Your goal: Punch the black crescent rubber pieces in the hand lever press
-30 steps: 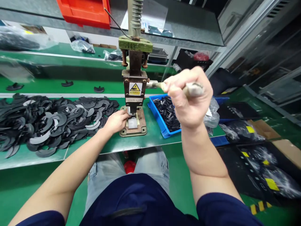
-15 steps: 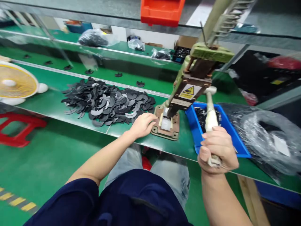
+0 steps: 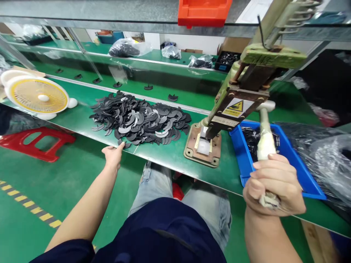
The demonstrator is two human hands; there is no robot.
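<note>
My left hand (image 3: 113, 155) is at the table's front edge, fingers closed on a dark curved piece (image 3: 126, 144) at the near side of a heap of black and grey curved pieces (image 3: 145, 120). My right hand (image 3: 276, 184) wraps round the tape-covered lever (image 3: 265, 140) of a green hand press (image 3: 237, 98). On the press's brown base (image 3: 189, 148), a pale block (image 3: 203, 147) lies before the dark ram. Nothing dark can be made out on that block.
Right of the press stands a blue bin (image 3: 296, 164) with small black parts, beside plastic bags (image 3: 331, 157). A yellow-white fan (image 3: 38, 95) stands at the left. Single curved pieces lie spaced along the green strip (image 3: 128, 87) behind. An orange bin (image 3: 204, 12) hangs overhead.
My left hand has left the side of the press base and moved left to the near edge of the heap. My right hand keeps hold of the lever. The view has shifted leftward.
</note>
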